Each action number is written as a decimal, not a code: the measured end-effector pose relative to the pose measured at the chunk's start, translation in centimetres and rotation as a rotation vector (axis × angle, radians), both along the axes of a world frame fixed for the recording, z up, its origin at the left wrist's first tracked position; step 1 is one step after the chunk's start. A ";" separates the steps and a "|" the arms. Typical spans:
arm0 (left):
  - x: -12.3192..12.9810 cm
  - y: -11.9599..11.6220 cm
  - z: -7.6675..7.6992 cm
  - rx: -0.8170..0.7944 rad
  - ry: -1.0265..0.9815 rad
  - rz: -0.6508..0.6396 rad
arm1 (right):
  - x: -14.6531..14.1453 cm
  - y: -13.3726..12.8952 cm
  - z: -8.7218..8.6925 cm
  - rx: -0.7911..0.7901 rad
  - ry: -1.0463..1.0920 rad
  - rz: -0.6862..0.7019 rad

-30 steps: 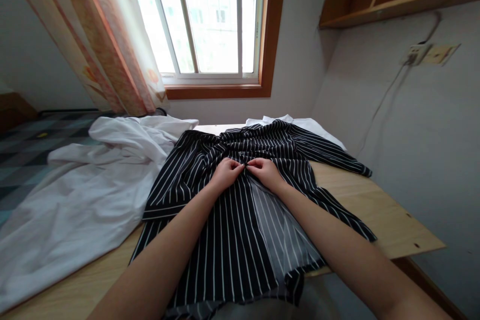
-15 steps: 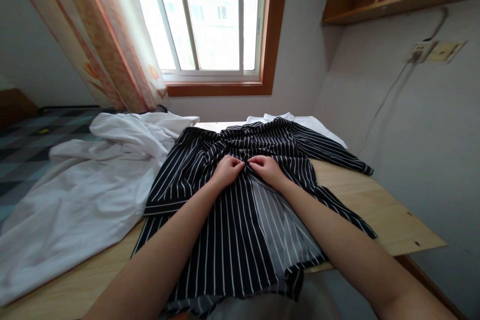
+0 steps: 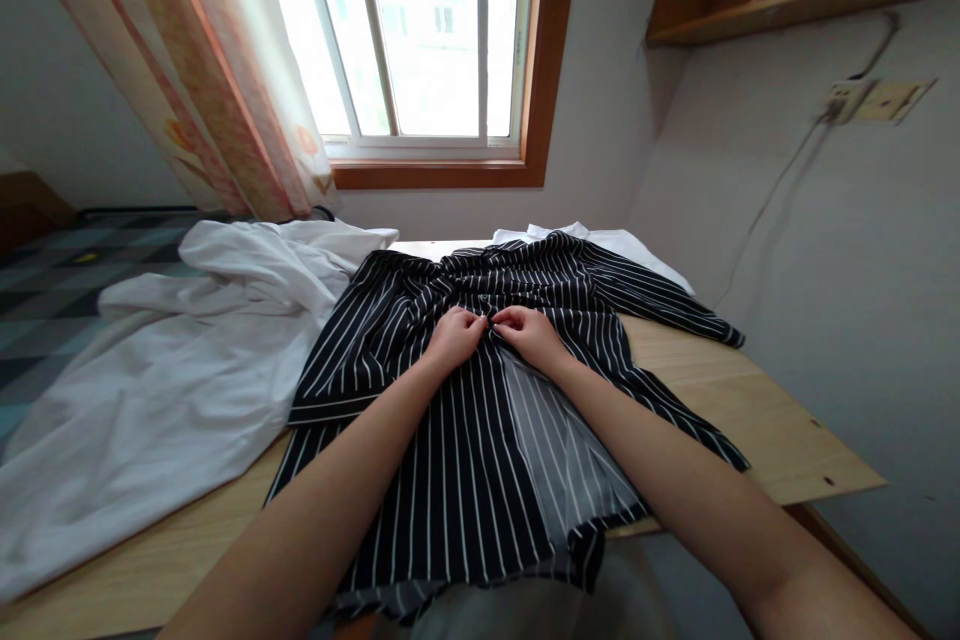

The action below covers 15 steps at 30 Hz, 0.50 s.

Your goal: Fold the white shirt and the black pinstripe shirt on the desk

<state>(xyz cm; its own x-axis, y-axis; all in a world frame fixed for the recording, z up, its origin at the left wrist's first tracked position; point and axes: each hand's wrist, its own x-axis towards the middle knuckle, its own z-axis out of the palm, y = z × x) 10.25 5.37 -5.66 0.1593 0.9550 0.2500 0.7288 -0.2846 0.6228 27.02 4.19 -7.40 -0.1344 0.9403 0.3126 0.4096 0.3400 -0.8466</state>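
Observation:
A black shirt with white stripes (image 3: 465, 460) lies spread over a wooden board, its lower front parted so the greyish inner side shows. Near the middle of its front, my left hand (image 3: 456, 335) pinches the cloth along the front edge. Close beside it on the right, my right hand (image 3: 531, 335) also pinches the shirt, fingertips almost meeting those of the left. Whatever small part sits between the fingertips is too small to make out. The shirt's hem hangs over the board's near edge.
White crumpled cloth (image 3: 187, 380) covers the board's left side, beside a checked bedspread (image 3: 45, 290). More white cloth (image 3: 637, 250) lies behind the shirt. The wooden board (image 3: 750, 410) ends at a corner on the right. A window, curtain (image 3: 225, 70) and wall shelf (image 3: 810, 0) stand beyond.
Both hands stay at the same place on the shirt front, with only slight finger movement. The whole view has shifted very slightly.

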 end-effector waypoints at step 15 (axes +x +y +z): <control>0.2 -0.4 0.8 -0.013 -0.048 0.023 | -0.9 -2.0 1.6 0.216 -0.299 0.006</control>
